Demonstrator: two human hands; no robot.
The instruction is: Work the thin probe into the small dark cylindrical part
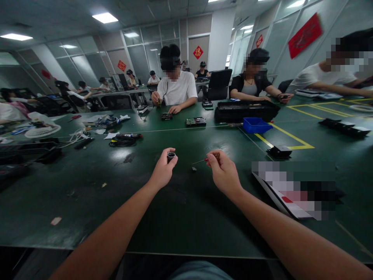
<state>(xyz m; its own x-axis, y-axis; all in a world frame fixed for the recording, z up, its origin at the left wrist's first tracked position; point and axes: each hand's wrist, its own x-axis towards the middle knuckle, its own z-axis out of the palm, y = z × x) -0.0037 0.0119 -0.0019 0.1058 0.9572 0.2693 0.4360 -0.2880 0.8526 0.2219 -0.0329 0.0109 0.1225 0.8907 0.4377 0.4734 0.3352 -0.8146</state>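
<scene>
My left hand [163, 169] is closed around a small dark cylinder [171, 155] with a silvery rim, its round open end facing up. Between the fingers of my right hand [224, 170] is a thin screwdriver [199, 161] with a red part near the grip; its slim shaft points left, toward the cylinder but apart from it. Most of the handle is hidden by my fingers. Below the shaft tip, a small greyish piece [194, 169] lies on the green table [175, 225]; its kind is too small to tell.
A blurred-out flat object [287, 200] lies right of my right forearm. Farther back are a blue bin [256, 125], a long black case [246, 112], a hard drive [196, 122] and a coiled black cable [124, 140]. Several people sit across the table, one [177, 87] directly opposite.
</scene>
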